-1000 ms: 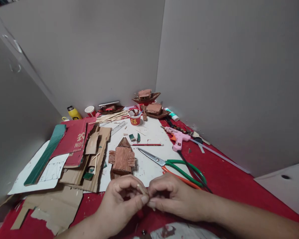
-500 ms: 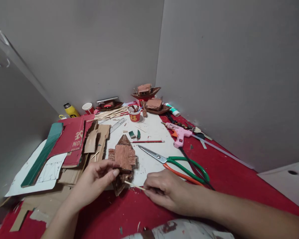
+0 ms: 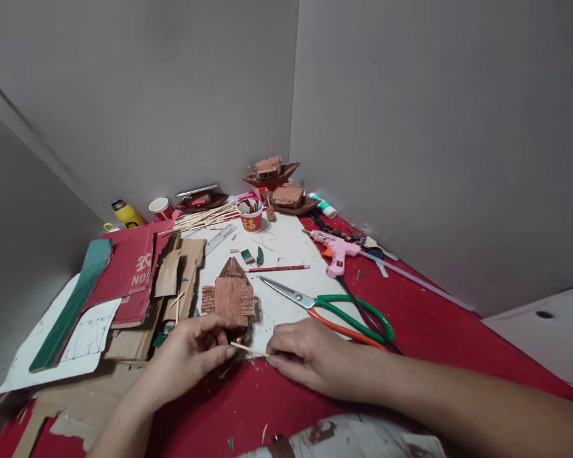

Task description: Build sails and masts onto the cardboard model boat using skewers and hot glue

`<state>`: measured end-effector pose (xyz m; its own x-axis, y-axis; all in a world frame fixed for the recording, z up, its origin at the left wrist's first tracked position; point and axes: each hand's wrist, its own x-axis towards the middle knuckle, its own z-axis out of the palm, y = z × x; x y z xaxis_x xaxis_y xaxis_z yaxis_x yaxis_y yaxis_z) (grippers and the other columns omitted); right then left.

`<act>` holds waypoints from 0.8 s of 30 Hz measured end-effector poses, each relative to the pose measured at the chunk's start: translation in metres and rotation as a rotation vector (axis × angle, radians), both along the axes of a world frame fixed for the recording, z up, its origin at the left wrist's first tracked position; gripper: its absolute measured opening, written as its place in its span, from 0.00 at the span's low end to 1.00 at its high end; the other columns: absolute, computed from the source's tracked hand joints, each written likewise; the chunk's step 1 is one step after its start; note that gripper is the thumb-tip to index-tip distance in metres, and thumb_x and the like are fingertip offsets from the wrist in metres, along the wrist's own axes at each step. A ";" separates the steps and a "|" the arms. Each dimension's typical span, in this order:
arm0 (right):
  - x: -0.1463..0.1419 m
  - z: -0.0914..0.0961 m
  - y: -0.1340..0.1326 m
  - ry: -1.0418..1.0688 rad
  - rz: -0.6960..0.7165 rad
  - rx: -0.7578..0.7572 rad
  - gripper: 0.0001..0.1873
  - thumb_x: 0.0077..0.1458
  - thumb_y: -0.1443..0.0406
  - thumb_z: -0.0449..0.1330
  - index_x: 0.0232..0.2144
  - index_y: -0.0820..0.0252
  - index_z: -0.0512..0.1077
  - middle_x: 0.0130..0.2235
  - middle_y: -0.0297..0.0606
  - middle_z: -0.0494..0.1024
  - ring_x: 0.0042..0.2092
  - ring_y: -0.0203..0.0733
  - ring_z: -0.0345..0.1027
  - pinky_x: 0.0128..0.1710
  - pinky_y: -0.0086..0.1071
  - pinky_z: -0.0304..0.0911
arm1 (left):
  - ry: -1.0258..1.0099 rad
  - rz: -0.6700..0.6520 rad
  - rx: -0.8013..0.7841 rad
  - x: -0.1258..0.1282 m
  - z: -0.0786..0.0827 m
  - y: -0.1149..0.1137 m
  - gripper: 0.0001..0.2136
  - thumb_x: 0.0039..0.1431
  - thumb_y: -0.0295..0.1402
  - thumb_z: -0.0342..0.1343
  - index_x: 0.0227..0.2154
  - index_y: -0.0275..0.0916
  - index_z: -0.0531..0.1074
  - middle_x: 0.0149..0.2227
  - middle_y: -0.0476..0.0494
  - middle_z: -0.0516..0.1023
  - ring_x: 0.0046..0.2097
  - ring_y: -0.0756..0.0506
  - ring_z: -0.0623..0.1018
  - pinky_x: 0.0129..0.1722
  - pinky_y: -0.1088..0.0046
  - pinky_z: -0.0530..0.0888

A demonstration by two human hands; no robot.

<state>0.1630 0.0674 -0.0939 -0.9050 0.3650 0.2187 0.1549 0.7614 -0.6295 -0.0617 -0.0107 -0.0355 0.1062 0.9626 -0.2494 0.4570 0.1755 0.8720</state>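
- Grey walls (image 3: 172, 95) stand behind a red table (image 3: 449, 356).
- Lower centre: right hand (image 3: 303, 353) pinches a thin stick (image 3: 249, 349).
- Lower centre-left: left hand (image 3: 191, 346) touches a brown model boat (image 3: 232, 298), its grip unclear.

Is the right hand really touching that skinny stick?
Touching: the head view shows the right hand pinching one end of the skinny stick.

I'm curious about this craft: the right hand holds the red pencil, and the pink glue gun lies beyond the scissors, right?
No: in the head view, the right hand holds a pale stick; the red pencil lies on the white sheet. The glue gun does lie beyond the scissors.
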 end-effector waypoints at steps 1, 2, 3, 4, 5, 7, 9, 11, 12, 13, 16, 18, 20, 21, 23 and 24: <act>0.000 0.000 0.000 0.000 0.002 0.000 0.13 0.63 0.65 0.51 0.32 0.62 0.74 0.30 0.39 0.76 0.31 0.37 0.67 0.32 0.28 0.59 | 0.009 -0.002 0.001 0.000 -0.001 0.000 0.12 0.55 0.33 0.59 0.42 0.37 0.76 0.28 0.50 0.72 0.30 0.51 0.68 0.30 0.76 0.66; 0.000 0.000 0.000 0.000 0.005 0.002 0.13 0.63 0.65 0.51 0.32 0.62 0.74 0.30 0.39 0.76 0.31 0.37 0.67 0.32 0.28 0.59 | 0.018 -0.003 0.006 0.000 -0.002 -0.001 0.12 0.55 0.33 0.59 0.42 0.37 0.76 0.28 0.50 0.72 0.30 0.50 0.69 0.30 0.76 0.66; 0.001 0.000 0.000 0.001 0.009 0.004 0.13 0.63 0.65 0.51 0.32 0.62 0.74 0.30 0.39 0.75 0.31 0.37 0.67 0.32 0.28 0.59 | 0.028 -0.003 0.012 -0.001 -0.002 -0.001 0.12 0.56 0.34 0.59 0.42 0.37 0.76 0.28 0.49 0.73 0.30 0.50 0.69 0.30 0.75 0.66; 0.001 0.001 0.000 0.002 0.013 0.008 0.13 0.63 0.65 0.50 0.32 0.62 0.74 0.30 0.39 0.75 0.31 0.37 0.67 0.32 0.28 0.59 | 0.041 -0.004 0.019 -0.001 -0.003 -0.001 0.12 0.56 0.34 0.58 0.43 0.37 0.76 0.29 0.48 0.74 0.31 0.50 0.70 0.31 0.75 0.67; 0.001 0.001 0.000 0.004 0.016 0.012 0.14 0.63 0.65 0.50 0.32 0.62 0.74 0.30 0.39 0.75 0.31 0.37 0.67 0.32 0.28 0.59 | 0.057 -0.006 0.025 -0.001 -0.004 -0.001 0.12 0.57 0.34 0.58 0.43 0.37 0.76 0.30 0.47 0.76 0.32 0.49 0.71 0.32 0.74 0.68; 0.001 0.001 0.000 0.007 0.017 0.019 0.14 0.63 0.65 0.50 0.32 0.63 0.73 0.30 0.39 0.75 0.31 0.37 0.67 0.32 0.28 0.59 | 0.091 -0.014 0.038 -0.001 -0.004 -0.001 0.13 0.58 0.35 0.57 0.43 0.37 0.76 0.33 0.44 0.78 0.34 0.47 0.73 0.34 0.72 0.70; 0.001 0.001 0.001 0.006 0.011 0.026 0.14 0.64 0.65 0.50 0.32 0.62 0.73 0.30 0.39 0.75 0.31 0.37 0.67 0.32 0.28 0.59 | 0.123 -0.026 0.047 -0.001 -0.005 -0.001 0.12 0.58 0.36 0.57 0.43 0.38 0.77 0.36 0.43 0.80 0.35 0.46 0.75 0.36 0.71 0.71; 0.001 0.002 0.001 0.005 0.005 0.031 0.14 0.64 0.65 0.50 0.31 0.62 0.73 0.29 0.39 0.75 0.31 0.37 0.66 0.32 0.28 0.59 | 0.149 -0.037 0.065 -0.001 -0.004 0.000 0.12 0.58 0.37 0.57 0.42 0.38 0.77 0.36 0.43 0.81 0.36 0.46 0.76 0.37 0.70 0.71; 0.001 0.002 0.001 0.005 0.004 0.032 0.14 0.64 0.65 0.49 0.31 0.62 0.73 0.29 0.39 0.75 0.31 0.37 0.66 0.32 0.28 0.59 | 0.160 -0.043 0.071 -0.001 -0.004 0.000 0.12 0.58 0.36 0.57 0.42 0.38 0.78 0.36 0.43 0.81 0.36 0.46 0.76 0.37 0.70 0.71; 0.000 0.002 0.001 0.005 0.006 0.032 0.14 0.63 0.65 0.49 0.31 0.62 0.73 0.29 0.39 0.75 0.31 0.37 0.66 0.32 0.28 0.59 | 0.168 -0.050 0.077 0.000 -0.004 0.000 0.11 0.59 0.36 0.56 0.41 0.39 0.78 0.36 0.43 0.81 0.36 0.46 0.76 0.38 0.71 0.71; 0.000 0.002 0.001 0.000 0.004 0.031 0.14 0.63 0.65 0.49 0.31 0.62 0.73 0.29 0.38 0.75 0.31 0.37 0.66 0.32 0.28 0.58 | 0.188 -0.070 0.102 0.001 -0.003 0.002 0.09 0.60 0.34 0.55 0.38 0.39 0.78 0.35 0.44 0.82 0.36 0.46 0.77 0.38 0.72 0.71; 0.000 0.003 0.001 -0.004 -0.001 0.033 0.14 0.63 0.65 0.50 0.31 0.62 0.73 0.30 0.39 0.75 0.31 0.36 0.66 0.32 0.28 0.58 | 0.198 -0.075 0.114 0.001 -0.003 0.002 0.08 0.60 0.33 0.55 0.36 0.39 0.79 0.34 0.45 0.82 0.35 0.47 0.77 0.37 0.72 0.71; 0.000 0.003 0.002 -0.008 -0.007 0.037 0.13 0.63 0.66 0.50 0.32 0.62 0.73 0.30 0.38 0.75 0.31 0.36 0.66 0.32 0.28 0.58 | 0.201 -0.074 0.120 0.001 -0.003 0.003 0.08 0.60 0.33 0.55 0.36 0.39 0.79 0.34 0.46 0.82 0.35 0.47 0.77 0.37 0.73 0.70; 0.001 0.003 0.002 -0.010 -0.008 0.041 0.13 0.63 0.66 0.50 0.32 0.62 0.73 0.30 0.38 0.75 0.31 0.36 0.66 0.32 0.28 0.58 | 0.200 -0.074 0.124 0.001 -0.003 0.003 0.08 0.60 0.33 0.55 0.36 0.39 0.79 0.34 0.46 0.82 0.35 0.47 0.77 0.37 0.73 0.71; 0.001 0.003 0.002 -0.011 -0.012 0.050 0.14 0.63 0.65 0.50 0.32 0.62 0.73 0.30 0.38 0.75 0.31 0.37 0.67 0.32 0.28 0.58 | 0.198 -0.079 0.132 0.001 -0.003 0.003 0.09 0.60 0.34 0.54 0.35 0.39 0.79 0.34 0.45 0.82 0.35 0.47 0.77 0.37 0.72 0.71; 0.001 0.003 0.002 -0.009 -0.012 0.054 0.14 0.63 0.65 0.50 0.32 0.62 0.73 0.30 0.38 0.76 0.31 0.37 0.67 0.32 0.28 0.58 | 0.195 -0.081 0.133 0.002 -0.003 0.003 0.09 0.61 0.35 0.54 0.35 0.39 0.79 0.34 0.45 0.82 0.35 0.47 0.77 0.37 0.72 0.71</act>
<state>0.1636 0.0691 -0.0914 -0.9027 0.3634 0.2302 0.1694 0.7923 -0.5862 -0.0602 -0.0073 -0.0389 0.1464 0.9786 -0.1445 0.6268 0.0212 0.7789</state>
